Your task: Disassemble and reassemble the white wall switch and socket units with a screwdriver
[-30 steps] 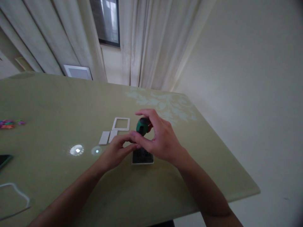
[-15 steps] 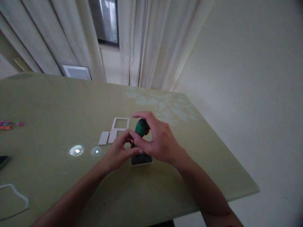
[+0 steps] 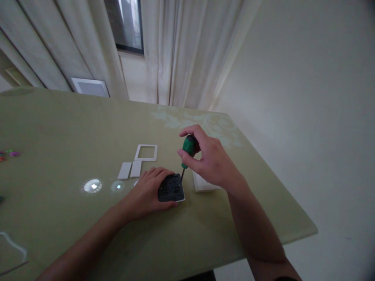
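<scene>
My right hand (image 3: 209, 158) is closed around the green, black-capped handle of a screwdriver (image 3: 188, 145). The screwdriver is tilted slightly, its thin shaft pointing down and its tip at the right part of a square wall switch (image 3: 170, 189). Black on its upper face with a white rim, the switch lies on the table. My left hand (image 3: 148, 191) grips it from the left, fingers along the far edge and thumb along the near edge. Whether the tip sits in a screw is too small to tell.
A white square frame (image 3: 146, 159) and two white rectangular plates (image 3: 125, 171) lie beyond my left hand. Partly under my right hand is a white block-like piece (image 3: 203, 184). Small colourful bits (image 3: 13, 153) and a pale cord (image 3: 14, 246) are at the far left of the table (image 3: 73, 128).
The left hand has moved from the screwdriver to hold the switch's left side. My right hand has shifted right and up with the screwdriver, uncovering the switch and the white piece.
</scene>
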